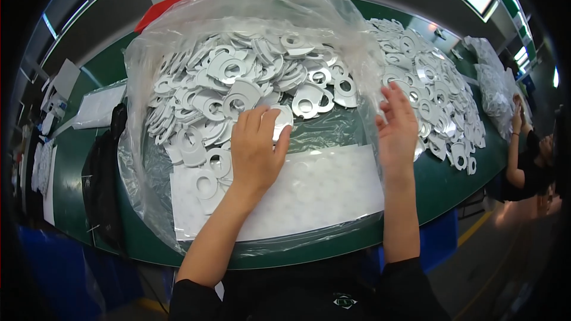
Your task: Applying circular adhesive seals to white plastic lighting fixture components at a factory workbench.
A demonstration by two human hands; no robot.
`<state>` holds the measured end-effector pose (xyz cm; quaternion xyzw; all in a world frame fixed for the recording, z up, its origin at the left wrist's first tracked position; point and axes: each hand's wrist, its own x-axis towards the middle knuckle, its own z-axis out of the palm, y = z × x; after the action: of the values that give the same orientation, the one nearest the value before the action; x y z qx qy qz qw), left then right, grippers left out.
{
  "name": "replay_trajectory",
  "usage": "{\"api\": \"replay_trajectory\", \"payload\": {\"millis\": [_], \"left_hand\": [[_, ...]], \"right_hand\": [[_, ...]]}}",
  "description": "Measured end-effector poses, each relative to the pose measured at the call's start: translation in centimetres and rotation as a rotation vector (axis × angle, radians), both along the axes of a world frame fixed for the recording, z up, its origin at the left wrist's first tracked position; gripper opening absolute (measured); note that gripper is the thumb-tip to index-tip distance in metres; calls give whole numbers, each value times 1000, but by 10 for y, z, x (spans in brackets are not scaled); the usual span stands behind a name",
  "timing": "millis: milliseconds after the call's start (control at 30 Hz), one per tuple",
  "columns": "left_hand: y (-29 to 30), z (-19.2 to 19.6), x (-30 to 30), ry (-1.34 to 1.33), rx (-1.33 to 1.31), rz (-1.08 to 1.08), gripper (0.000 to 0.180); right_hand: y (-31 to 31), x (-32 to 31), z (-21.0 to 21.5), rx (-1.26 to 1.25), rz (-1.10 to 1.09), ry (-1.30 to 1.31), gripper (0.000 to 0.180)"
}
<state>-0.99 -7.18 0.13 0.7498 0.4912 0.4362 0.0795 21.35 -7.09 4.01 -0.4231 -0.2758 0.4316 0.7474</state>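
Observation:
A heap of flat white plastic parts (230, 70), each with a round hole, lies inside a clear plastic bag (143, 77) spread on the green table. My left hand (257, 148) is at the near edge of this heap. Its fingers and thumb close around a white ring-shaped part (284, 120), though the fingertips are partly hidden. My right hand (397, 134) is raised by the bag's right side, palm partly turned up and fingers loosely apart, with nothing seen in it. White sheets (333, 184) lie in front of the heap, with a few parts on their left end.
A second pile of similar parts (440, 101) spreads over the green table (440, 193) to the right. A black bundle (104, 184) and a plastic-wrapped packet (100, 107) lie left. A red sheet (169, 6) stands behind the bag. Another person (526, 154) is at the far right.

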Motion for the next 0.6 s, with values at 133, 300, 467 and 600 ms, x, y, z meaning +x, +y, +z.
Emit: {"api": "replay_trajectory", "payload": {"millis": [133, 300, 467, 600], "left_hand": [[2, -19, -7, 308, 39, 132, 36], [2, -11, -5, 262, 21, 116, 42], [0, -4, -4, -133, -63, -17, 32], [-2, -9, -1, -1018, -373, -328, 12]], "right_hand": [[-11, -35, -23, 79, 503, -748, 17], [-42, -69, -28, 186, 826, -1465, 30], [-46, -76, -31, 96, 711, -1489, 38], [-38, -69, -29, -24, 761, -1479, 42]]}}
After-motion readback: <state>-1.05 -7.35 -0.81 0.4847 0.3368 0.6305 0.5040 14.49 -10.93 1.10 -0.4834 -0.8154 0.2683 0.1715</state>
